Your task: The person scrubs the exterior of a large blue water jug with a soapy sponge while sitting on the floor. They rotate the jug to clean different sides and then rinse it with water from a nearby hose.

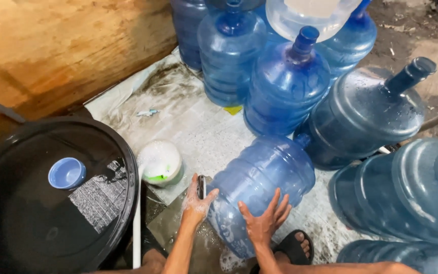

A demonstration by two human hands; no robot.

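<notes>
Scrubbing step: the jug (262,190) lies on its side on the wet floor (198,129). The soapy left hand (197,199) grips a dark scrubber (202,185) against it; the right hand (265,219) rests open-palmed, steadying. Next calls for rolling the jug.

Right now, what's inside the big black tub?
The big black tub holds dark water with a small blue bowl floating on it. The water mirrors things above, so the bottom and anything sunk there cannot be seen.
</notes>
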